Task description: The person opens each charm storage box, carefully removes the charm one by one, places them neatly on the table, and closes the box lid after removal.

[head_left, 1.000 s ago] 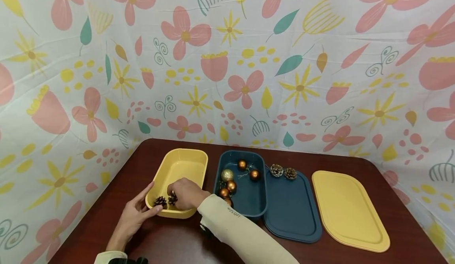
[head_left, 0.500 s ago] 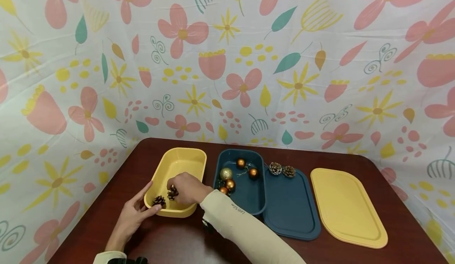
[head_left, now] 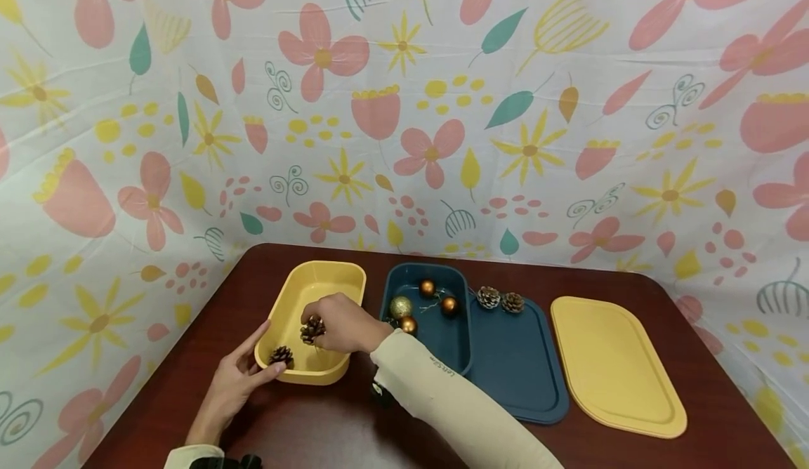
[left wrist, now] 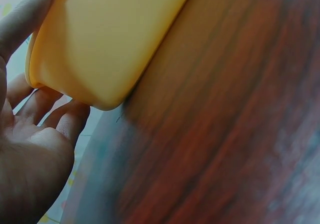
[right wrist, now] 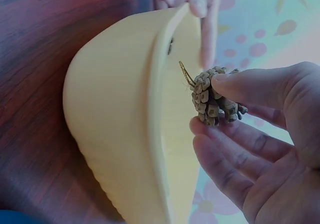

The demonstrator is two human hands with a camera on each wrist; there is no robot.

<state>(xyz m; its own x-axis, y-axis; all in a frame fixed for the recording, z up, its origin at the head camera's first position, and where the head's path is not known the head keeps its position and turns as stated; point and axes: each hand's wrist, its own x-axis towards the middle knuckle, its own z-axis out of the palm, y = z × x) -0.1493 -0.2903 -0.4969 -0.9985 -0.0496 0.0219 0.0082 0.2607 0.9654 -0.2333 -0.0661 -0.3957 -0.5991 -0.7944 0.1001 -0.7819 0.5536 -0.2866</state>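
Note:
My right hand (head_left: 344,325) pinches a brown pine cone (head_left: 312,331) between thumb and fingers, over the inside of a yellow box (head_left: 316,378). In the right wrist view a gold loop of string sticks out from the held pine cone (right wrist: 210,99), which is above the box's rim. A second pine cone (head_left: 281,355) lies in the near left corner of the box. At that same corner my left hand (head_left: 230,385) grips the box, thumb over the rim. The left wrist view shows its fingers behind the yellow wall (left wrist: 100,44).
Right of the yellow box stands a blue box (head_left: 442,346) with bronze baubles (head_left: 449,306) and a gold glitter ball (head_left: 401,307); my right sleeve covers part of it. Two pine cones (head_left: 512,303) sit at the back of a blue lid (head_left: 524,378). A yellow lid (head_left: 619,364) lies far right.
My right hand has risen with its pine cone, away from the bottom of the yellow box and slightly to the right. The left hand keeps its grip on the corner.

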